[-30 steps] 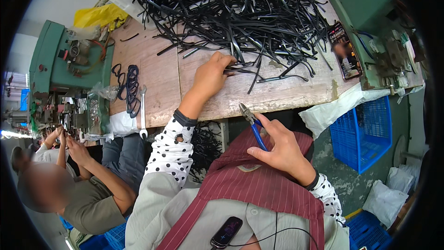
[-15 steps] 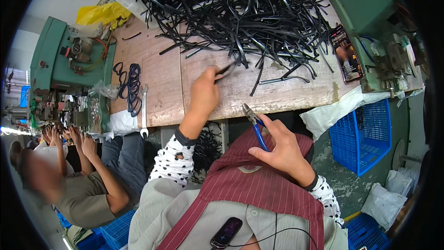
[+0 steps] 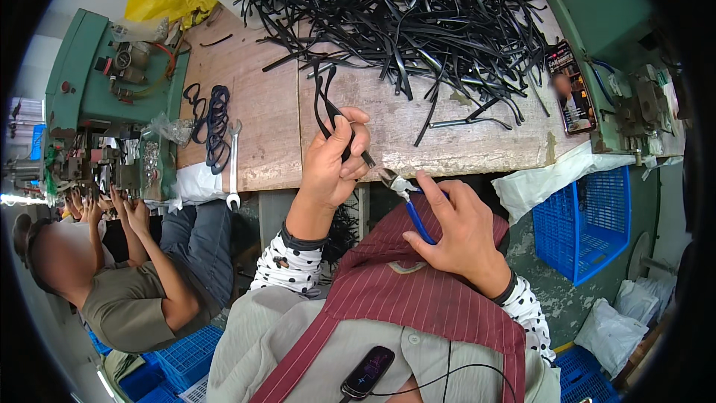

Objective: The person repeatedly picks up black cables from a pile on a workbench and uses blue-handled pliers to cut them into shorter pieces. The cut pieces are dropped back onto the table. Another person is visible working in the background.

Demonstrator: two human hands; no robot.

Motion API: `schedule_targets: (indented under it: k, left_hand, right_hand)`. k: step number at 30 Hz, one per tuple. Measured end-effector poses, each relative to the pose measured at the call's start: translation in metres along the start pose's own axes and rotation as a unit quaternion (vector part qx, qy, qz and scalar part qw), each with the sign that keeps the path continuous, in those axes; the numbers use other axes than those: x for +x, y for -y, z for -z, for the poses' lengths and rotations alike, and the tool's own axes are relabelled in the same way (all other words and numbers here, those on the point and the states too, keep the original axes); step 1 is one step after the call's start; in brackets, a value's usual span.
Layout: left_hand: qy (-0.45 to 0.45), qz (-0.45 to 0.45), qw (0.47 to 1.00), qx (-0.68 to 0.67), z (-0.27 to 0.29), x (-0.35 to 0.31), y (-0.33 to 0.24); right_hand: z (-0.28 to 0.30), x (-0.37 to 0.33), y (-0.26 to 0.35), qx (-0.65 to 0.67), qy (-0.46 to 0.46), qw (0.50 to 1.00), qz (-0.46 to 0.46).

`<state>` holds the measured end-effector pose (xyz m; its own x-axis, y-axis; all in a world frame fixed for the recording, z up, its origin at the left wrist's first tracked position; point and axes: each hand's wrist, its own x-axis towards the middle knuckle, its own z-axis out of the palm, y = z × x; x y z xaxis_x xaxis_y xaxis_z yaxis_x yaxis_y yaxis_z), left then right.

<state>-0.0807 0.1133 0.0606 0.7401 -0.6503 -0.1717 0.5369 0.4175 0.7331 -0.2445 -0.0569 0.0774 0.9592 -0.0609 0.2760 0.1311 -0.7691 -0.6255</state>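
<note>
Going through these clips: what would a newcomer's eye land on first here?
Probably the big tangled heap of slim black strips across the far middle of the wooden table. Then, near its front edge, the left hand pinching a few black pieces beside the blue-handled cutters in the right hand. Green machines flank the table on both sides.

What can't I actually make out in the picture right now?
Head view: how many black strips the left grip holds; it covers part of them.
Head view: the whole handles of the pliers; the right grip hides some.
Head view: the far end of the heap; cut off by the top edge.
Head view: the far part of the right machine; cut off by the top edge.
</note>
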Motion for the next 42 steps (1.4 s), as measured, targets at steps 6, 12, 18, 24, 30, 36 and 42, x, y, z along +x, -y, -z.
schedule_targets:
  k: [6, 12, 18, 24, 30, 36, 42]
  left_hand:
    - [-0.010, 0.039, 0.999, 0.029, -0.014, -0.009, -0.005]
    - [0.035, 0.058, 0.997, 0.035, -0.007, -0.008, -0.005]
    - [-0.013, 0.032, 0.999, 0.029, -0.011, -0.009, 0.004]
    - [-0.116, -0.241, 0.963, 0.038, -0.029, -0.020, 0.037]
    - [-0.154, -0.362, 0.907, 0.146, -0.041, -0.022, 0.053]
    - [-0.185, -0.318, 0.917, 0.154, -0.044, -0.023, 0.054]
    - [-0.224, -0.162, 0.960, 0.041, -0.038, -0.020, 0.041]
  right_hand:
    - [0.001, 0.004, 0.003, -0.044, 0.001, 0.998, 0.041]
    - [0.007, 0.004, 0.008, -0.052, 0.038, 0.998, 0.028]
    - [0.006, 0.003, 0.005, -0.043, 0.053, 0.998, 0.017]
    - [-0.002, 0.001, 0.002, 0.036, 0.040, 0.999, -0.010]
    - [-0.005, -0.001, 0.004, 0.144, 0.081, 0.984, -0.071]
    - [-0.009, -0.004, -0.001, 0.175, 0.104, 0.974, -0.101]
    - [-0.006, -0.003, 0.000, 0.212, 0.144, 0.954, -0.158]
